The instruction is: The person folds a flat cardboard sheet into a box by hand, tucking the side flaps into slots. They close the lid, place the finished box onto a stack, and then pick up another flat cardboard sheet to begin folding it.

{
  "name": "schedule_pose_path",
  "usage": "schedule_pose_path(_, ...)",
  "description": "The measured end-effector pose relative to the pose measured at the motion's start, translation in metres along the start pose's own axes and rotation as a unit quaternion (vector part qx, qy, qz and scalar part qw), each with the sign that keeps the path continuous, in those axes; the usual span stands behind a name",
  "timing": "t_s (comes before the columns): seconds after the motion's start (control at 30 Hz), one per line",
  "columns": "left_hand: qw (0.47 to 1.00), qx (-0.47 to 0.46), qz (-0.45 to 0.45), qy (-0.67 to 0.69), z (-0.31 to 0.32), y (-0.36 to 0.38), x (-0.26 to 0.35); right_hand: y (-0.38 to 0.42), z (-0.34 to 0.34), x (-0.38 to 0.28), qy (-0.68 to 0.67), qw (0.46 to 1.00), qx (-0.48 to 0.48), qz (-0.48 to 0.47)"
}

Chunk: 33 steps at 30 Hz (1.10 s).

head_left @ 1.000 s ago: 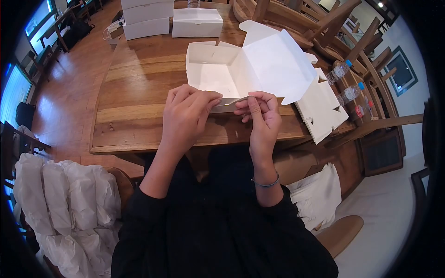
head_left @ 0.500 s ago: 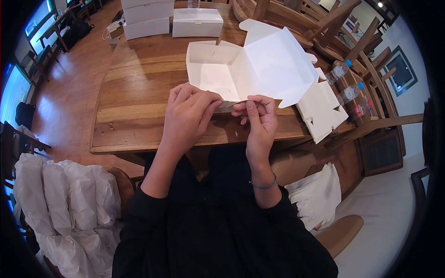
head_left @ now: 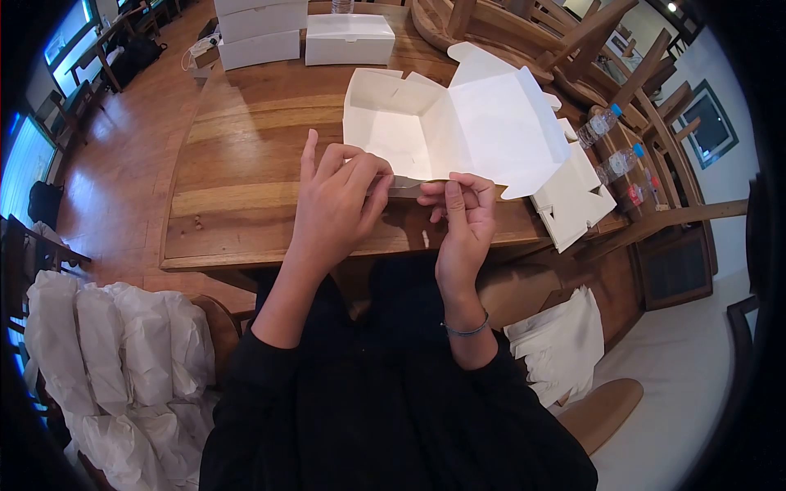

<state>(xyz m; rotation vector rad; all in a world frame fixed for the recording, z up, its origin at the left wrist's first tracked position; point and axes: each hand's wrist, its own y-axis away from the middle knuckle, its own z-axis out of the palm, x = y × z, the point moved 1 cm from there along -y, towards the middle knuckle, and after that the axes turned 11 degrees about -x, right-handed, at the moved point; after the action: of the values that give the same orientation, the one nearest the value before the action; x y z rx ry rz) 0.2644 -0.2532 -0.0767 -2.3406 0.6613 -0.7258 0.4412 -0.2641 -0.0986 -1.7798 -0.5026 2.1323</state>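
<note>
A white cardboard box (head_left: 385, 92) lies unfolded on the table's near side, its lid (head_left: 509, 123) spread out to the right. My left hand (head_left: 337, 200) is at the near left corner, thumb and index finger pinched on the box's near wall, with the little finger raised. At the right end of that same near wall, my right hand (head_left: 465, 217) pinches the edge between thumb and fingers. The fingertips partly cover the wall's flaps, so how they fit together is hidden.
Flat white cartons (head_left: 573, 196) lie right of the box, near water bottles (head_left: 616, 165). Closed white boxes (head_left: 348, 41) stand at the back of the wooden table (head_left: 237, 180). White wrapped bundles (head_left: 123, 344) are at lower left. Upturned wooden chairs (head_left: 565, 49) crowd the far right.
The box has shifted slightly right and turned a little, its lid moving with it. My left little finger has lifted. Both hands keep their pinch at the near wall.
</note>
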Motion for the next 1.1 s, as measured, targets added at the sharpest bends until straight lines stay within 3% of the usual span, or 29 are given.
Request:
schedule_pose_path(0.23,1.0,0.009,0.0,-0.029,0.004,-0.001,-0.001,0.0,0.003,-0.003,0.039,0.999,-0.032,0.009)
schedule_pose_path(0.43,0.999,0.008,-0.017,-0.039,0.004,0.0,-0.003,0.001,0.002,0.001,-0.024,0.999,0.037,-0.014)
schedule_pose_path(1.1,0.998,-0.034,-0.015,0.048,-0.003,0.0,0.001,-0.023,-0.002,-0.016,0.118,0.986,-0.076,0.094)
